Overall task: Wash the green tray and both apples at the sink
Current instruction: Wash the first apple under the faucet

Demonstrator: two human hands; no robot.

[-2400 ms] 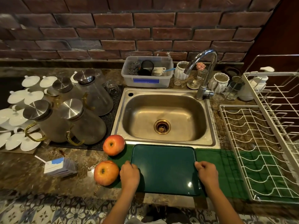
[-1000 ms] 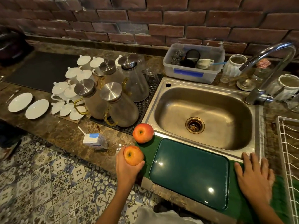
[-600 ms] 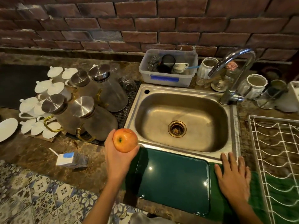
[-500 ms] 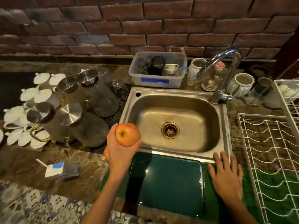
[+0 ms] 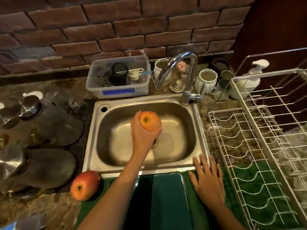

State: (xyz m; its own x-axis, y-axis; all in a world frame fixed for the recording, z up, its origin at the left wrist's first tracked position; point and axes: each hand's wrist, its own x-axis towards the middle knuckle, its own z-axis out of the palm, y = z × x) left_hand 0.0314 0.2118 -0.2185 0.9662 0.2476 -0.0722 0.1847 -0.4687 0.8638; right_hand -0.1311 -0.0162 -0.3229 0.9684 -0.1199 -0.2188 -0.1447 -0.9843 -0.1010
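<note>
The left hand [image 5: 141, 135] grips an apple [image 5: 150, 121] over the sink [image 5: 196, 135], the right hand [image 5: 208, 183] lying spread flat beside the green tray [image 5: 169, 196].

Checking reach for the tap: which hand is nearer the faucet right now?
Left. The left hand holds an apple over the sink basin, below the faucet spout. The right hand lies flat at the sink's front right corner, farther away.

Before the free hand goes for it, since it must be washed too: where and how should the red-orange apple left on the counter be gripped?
Cup the red-orange apple around its widest part from above. It lies tipped with its stem dimple facing the camera, beside the green tray. Its upper side is clear, while dark jugs stand close behind it.
</note>
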